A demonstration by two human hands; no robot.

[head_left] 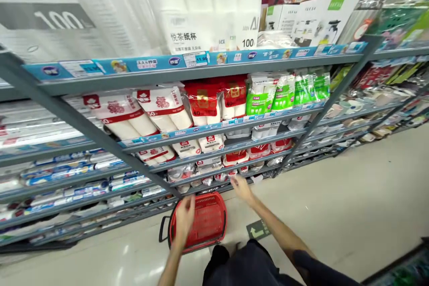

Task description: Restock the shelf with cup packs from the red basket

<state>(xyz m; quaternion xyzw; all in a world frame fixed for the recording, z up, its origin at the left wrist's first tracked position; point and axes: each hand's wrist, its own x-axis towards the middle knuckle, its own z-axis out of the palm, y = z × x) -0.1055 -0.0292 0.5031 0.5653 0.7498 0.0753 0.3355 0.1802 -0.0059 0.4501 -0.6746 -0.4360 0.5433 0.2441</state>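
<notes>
My left hand (185,218) hangs above the left side of a red plastic shopping basket (211,221) on the floor. Its fingers look loosely apart, and nothing shows in them. To the right of the basket, my right hand (241,188) reaches toward the lowest shelves, fingers slightly bent and apart. I see nothing held there either, though its fingertips are small and blurred. Behind that hand, small clear-wrapped packs (221,177) sit on the bottom shelf. No goods are visible inside the basket, which has a black handle (163,229) on its left.
Grey shelving carries red-and-white cup packs (163,107), red packs (203,100) and green packs (259,94). Large paper cup packs (214,13) stand on the upper shelf. A slanting grey post (110,143) divides the shelves. An arrow sign (258,230) marks the floor.
</notes>
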